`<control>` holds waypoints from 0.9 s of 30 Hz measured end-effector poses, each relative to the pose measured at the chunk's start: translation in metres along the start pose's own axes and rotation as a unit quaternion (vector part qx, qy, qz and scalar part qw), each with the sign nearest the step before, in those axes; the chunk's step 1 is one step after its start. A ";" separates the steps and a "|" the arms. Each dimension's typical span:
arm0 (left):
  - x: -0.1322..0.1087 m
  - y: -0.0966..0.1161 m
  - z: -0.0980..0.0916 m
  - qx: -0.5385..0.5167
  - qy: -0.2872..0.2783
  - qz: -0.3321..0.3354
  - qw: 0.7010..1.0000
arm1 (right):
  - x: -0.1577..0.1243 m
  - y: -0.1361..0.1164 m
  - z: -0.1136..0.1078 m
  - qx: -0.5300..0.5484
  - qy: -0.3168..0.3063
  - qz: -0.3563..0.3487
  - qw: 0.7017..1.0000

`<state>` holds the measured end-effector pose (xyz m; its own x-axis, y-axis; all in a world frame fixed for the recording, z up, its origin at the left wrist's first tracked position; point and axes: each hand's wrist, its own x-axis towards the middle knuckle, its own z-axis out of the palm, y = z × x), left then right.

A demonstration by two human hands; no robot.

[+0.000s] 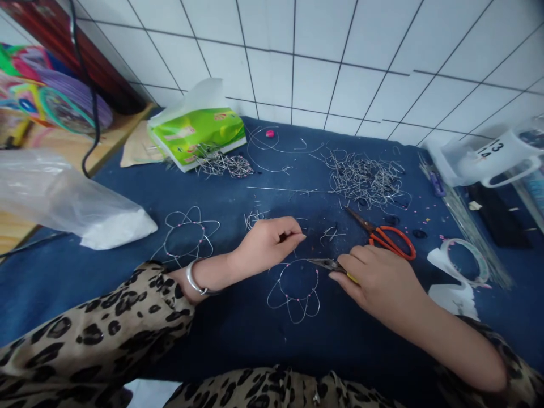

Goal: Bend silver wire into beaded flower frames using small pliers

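Note:
My right hand (378, 283) is closed round a pair of pliers (326, 264), with a bit of yellow handle showing. The pliers' tip points left and meets the top of a wire flower (298, 299), a ring with pink beads and looped petals. Just above that ring, my left hand (272, 242) is pinched, thumb against fingers; what sits in the pinch is too small to make out. A second wire flower (185, 229) lies left of my left wrist. Short wire pieces (332, 234) lie between my hands, and more wires (256, 219) lie partly behind my left hand.
Orange-handled scissors (393, 241) lie beyond my right hand, near a tangled wire pile (365, 178). At right are a tape roll (465, 260), straight wires (471, 226) and a white mug (505, 156). A green tissue pack (198, 133) and plastic bag (72, 195) stand left.

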<state>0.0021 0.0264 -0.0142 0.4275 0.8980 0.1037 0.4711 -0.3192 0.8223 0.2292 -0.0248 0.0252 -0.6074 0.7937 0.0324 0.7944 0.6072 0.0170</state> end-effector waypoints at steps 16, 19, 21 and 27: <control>0.003 0.003 -0.005 -0.048 -0.048 -0.068 0.995 | 0.000 0.002 0.001 -0.046 0.019 0.006 0.999; 0.003 0.004 -0.004 -0.044 -0.048 -0.076 0.995 | 0.001 0.002 0.002 -0.049 0.019 0.011 0.999; 0.003 0.004 -0.003 -0.048 -0.048 -0.086 0.994 | 0.001 0.003 0.003 -0.049 0.018 0.013 0.999; 0.003 0.004 -0.003 -0.066 -0.051 -0.105 0.991 | 0.000 0.004 0.003 -0.051 0.016 0.011 0.999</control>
<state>0.0026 0.0290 -0.0087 0.4089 0.9034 -0.1292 0.4552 -0.0792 0.8868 0.2318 -0.0221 0.0222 -0.5904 0.8044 0.0665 0.8052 0.5813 0.1171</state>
